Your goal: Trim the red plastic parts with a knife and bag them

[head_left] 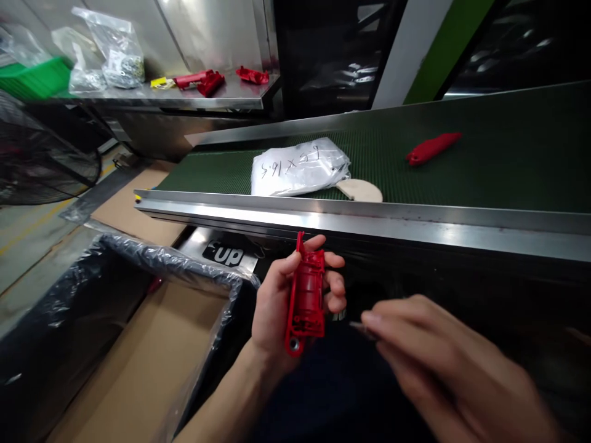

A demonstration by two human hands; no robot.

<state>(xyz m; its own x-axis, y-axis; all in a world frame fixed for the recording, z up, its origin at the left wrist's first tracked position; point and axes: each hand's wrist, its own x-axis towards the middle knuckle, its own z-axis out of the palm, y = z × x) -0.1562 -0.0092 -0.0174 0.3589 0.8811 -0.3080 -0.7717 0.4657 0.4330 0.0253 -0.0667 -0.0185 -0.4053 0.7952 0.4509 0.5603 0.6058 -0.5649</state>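
My left hand point(272, 301) is closed around a red plastic housing point(308, 289), its hollow inner side facing up. A round hole shows at the housing's lower end, and a thin prong sticks up at its upper end. To the right, my right hand point(443, 351) is blurred by motion, with thumb and fingers pinched on a small, thin, pointed metal piece point(362, 329). Its exact kind is too smeared to tell. The piece points toward the housing without touching it.
Beyond my hands runs a green conveyor belt point(212, 172) with a metal edge, bearing white plastic bags point(295, 169), a beige disc point(362, 191) and a red part point(434, 149). A lined carton point(231, 289) stands at left. Red parts point(198, 80) and bagged hardware point(122, 64) lie on a steel shelf.
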